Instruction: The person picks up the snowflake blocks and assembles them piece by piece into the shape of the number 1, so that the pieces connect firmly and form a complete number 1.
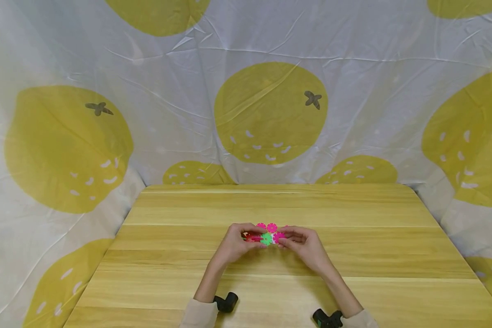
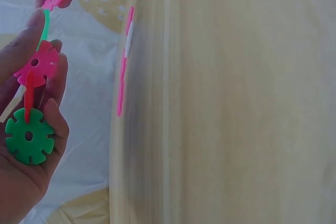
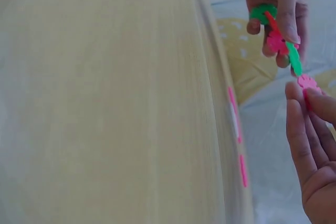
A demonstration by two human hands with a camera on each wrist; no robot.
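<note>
Lemon-print cloth: it hangs across the whole upper frame [image 1: 168,114] and down both sides, white with big yellow fruit.
Wooden table: it fills the lower middle [image 1: 160,255], its far edge meeting the cloth.
My left hand: just left of lower centre [image 1: 234,241], grasping the disc chain, thumb pressed along its light green piece.
My right hand: just right of lower centre [image 1: 305,246], pinching the pink end disc between thumb and fingers.
Black wrist devices: one by each cuff, at the bottom of the frame [image 1: 226,302].
Disc chain: between my hands, upper left in the left wrist view [image 2: 46,66] — dark green, red, pink, light green.
Pink end disc: touching the light green one [image 3: 306,81] — whether it is slotted in, I cannot tell.
Loose discs: pink [image 1: 272,227] and white [image 2: 129,40], flat on the table beyond my fingers.
</note>
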